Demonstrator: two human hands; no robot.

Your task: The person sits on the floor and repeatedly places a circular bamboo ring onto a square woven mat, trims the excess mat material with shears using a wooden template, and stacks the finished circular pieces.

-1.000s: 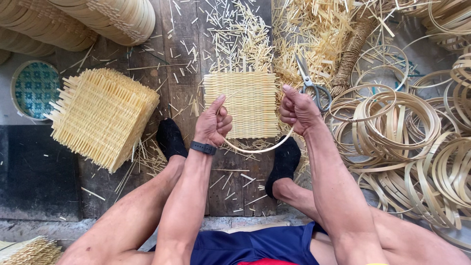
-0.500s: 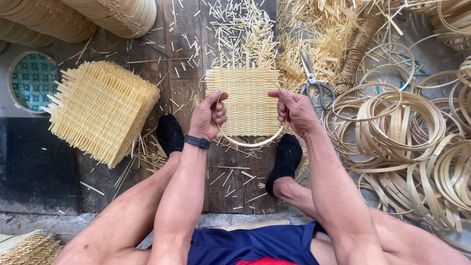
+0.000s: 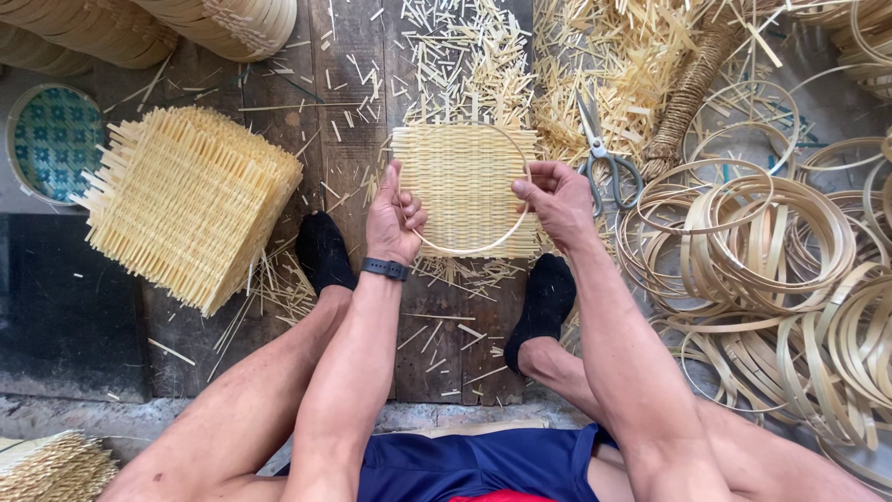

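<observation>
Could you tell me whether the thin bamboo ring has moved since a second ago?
Yes. The bamboo ring, then hanging below the woven mat, now lies up over it, held by the left hand and right hand.

both arms stretched forward, left hand (image 3: pixel 395 218) and right hand (image 3: pixel 556 200) raised — fingers pinched closed

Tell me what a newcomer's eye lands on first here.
At centre, the left hand and right hand hold a thin bamboo hoop over a square woven mat. A tall stack of woven mats sits at left, and loose bamboo rings lie piled at right, beside scissors.
</observation>
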